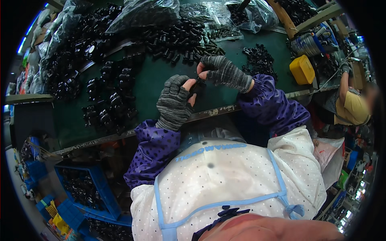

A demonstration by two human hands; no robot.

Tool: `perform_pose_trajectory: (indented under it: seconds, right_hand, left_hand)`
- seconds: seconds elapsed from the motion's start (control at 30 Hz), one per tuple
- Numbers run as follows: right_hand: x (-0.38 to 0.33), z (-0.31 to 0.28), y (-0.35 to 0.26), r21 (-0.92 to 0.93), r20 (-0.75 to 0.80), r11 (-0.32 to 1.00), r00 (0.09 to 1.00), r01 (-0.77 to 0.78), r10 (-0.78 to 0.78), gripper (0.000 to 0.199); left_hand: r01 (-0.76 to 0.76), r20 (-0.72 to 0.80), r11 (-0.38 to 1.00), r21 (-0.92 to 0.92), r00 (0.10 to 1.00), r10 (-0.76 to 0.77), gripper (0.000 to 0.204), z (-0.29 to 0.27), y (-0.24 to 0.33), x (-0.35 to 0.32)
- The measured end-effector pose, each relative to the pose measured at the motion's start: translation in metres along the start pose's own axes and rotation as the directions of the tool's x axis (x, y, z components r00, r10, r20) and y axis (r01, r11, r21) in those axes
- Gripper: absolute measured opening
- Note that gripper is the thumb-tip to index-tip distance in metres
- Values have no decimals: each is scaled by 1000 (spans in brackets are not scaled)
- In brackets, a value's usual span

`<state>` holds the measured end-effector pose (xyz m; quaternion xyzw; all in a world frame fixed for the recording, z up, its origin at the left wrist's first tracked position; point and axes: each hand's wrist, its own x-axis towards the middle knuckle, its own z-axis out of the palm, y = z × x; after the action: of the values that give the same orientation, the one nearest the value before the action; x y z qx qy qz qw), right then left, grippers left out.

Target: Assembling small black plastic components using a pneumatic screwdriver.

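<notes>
My left hand and my right hand both wear grey fingerless knit gloves and purple sleeve covers. They meet over the green worktable near its front edge. Between the fingertips of both hands sits a small black plastic part, pinched from both sides. A pile of similar black parts lies to the left of my left hand. Another heap of black tubular parts lies just beyond my right hand.
Clear plastic bags of black parts crowd the table's far side. A small cluster of black pieces and a yellow box sit at the right. A blue crate of parts stands below left. Another person in yellow works at right.
</notes>
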<state>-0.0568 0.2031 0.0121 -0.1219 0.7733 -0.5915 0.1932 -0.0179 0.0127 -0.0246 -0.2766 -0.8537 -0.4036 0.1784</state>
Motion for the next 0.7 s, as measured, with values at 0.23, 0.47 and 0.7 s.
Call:
perform_pose_trajectory:
  seconds: [0.23, 0.47, 0.7]
  right_hand:
    - [5, -2, 12, -10, 55, 1000, 998, 20, -20, 16]
    - [7, -5, 4, -384, 6, 916, 993, 112, -119, 16]
    - [19, -3, 18, -227, 139, 972, 990, 63, -32, 16]
  left_hand:
    - [-99, -1, 991, 87, 995, 100, 41, 1, -1, 0]
    - [-92, -6, 994, 51, 996, 93, 43, 0, 1, -1]
    - [-93, -11, 995, 30, 996, 93, 43, -1, 1, 0]
